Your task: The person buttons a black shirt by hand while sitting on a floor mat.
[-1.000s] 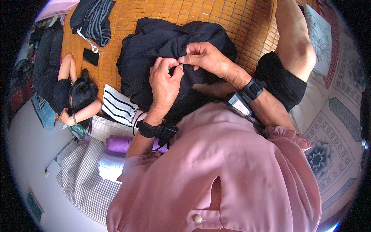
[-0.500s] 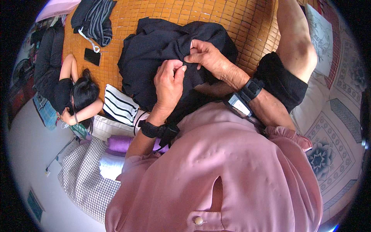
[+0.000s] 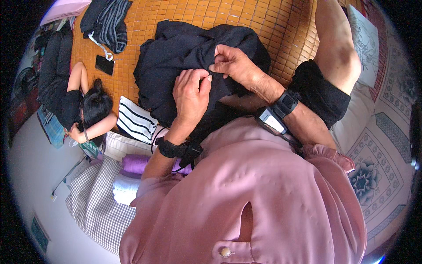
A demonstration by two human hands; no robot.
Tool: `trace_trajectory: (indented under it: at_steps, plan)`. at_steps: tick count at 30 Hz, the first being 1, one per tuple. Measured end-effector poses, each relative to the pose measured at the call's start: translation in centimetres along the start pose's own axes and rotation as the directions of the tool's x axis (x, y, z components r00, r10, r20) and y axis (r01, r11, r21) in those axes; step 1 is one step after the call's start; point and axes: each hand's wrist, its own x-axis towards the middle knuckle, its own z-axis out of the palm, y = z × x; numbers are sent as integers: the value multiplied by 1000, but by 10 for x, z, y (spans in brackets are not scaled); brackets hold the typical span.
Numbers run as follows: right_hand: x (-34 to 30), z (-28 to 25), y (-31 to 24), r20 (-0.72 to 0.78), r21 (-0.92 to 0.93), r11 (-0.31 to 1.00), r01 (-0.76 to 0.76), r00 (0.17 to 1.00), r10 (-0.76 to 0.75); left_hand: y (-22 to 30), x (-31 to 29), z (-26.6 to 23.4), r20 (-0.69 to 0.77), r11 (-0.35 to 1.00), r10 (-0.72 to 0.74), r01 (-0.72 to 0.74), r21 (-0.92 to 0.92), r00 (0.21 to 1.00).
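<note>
A crumpled black cloth (image 3: 169, 57), perhaps a garment, lies heaped in front of me on the tiled mat. My left hand (image 3: 191, 94) is closed, thumb and index finger pinching at a small spot of it. Close beside that spot, my right hand (image 3: 237, 66) pinches the same cloth between thumb and fingers, the other fingers curled. The fingertips of both hands almost meet. Anything small between them is too fine to make out.
A person (image 3: 94, 105) in dark clothes lies at the left, near a black phone (image 3: 104, 65) and dark striped clothing (image 3: 112, 26). A white, black-striped cloth (image 3: 134, 121) and a checked cloth (image 3: 99, 198) lie on my left. My bare knee (image 3: 340, 61) rises at the right, near a drawing-printed pillow (image 3: 365, 42).
My left hand has shifted very slightly, its wrist turning a little. My right hand and the black cloth stay nearly where they were.
</note>
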Motion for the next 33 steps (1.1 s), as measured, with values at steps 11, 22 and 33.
trace_trajectory:
  at_steps: [11, 22, 33]
  plan:
    - [1, 1, -1, 13, 35, 998, 53, 999, -53, -1, 2, 3, 15, 994, -108, 109, -25, 994]
    - [0, 0, -1, 25, 12, 1000, -11, 1000, 11, 2, 2, 5, -49, 989, 74, -67, 129, 996]
    - [0, -1, -4, 38, 92, 995, -27, 999, 24, -3, 20, -10, 210, 862, -415, 457, -220, 885]
